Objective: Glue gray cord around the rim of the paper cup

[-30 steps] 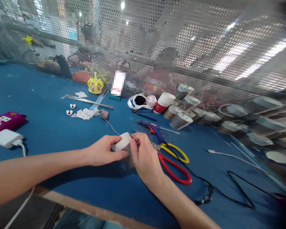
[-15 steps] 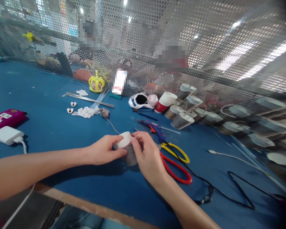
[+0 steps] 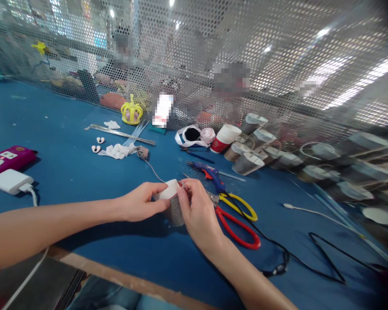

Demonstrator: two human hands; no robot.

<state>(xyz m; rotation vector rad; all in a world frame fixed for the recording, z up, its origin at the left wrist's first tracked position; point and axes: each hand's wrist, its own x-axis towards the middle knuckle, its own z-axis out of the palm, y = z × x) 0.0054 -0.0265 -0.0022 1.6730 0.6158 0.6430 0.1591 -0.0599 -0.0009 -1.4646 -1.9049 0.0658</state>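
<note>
A grey-walled cup with a white inside is being held tilted between both hands, over the near part of the blue surface; whether its base is being supported there cannot be told. The left side of its rim is being gripped by the left hand, with a finger being laid at the far side and the thumb being pressed along the near wall. The right side of the rim is being pinched by the thumb and bent fingers of the right hand; exactly what is being caught at those fingertips is being hidden. A thin grey cord is being led from a small grey-brown bundle toward the cup, where its end is being covered. The metal part of a hand tool with red and yellow handles is being partly hidden by the right hand. Just beyond it, a blue glue gun is being rested on the surface. White cloth scraps are being left beside the bundle, while a yellow crown-shaped piece and red-and-white paper cups are being kept near the perforated screen, with several grey cups being grouped farther right.
</note>
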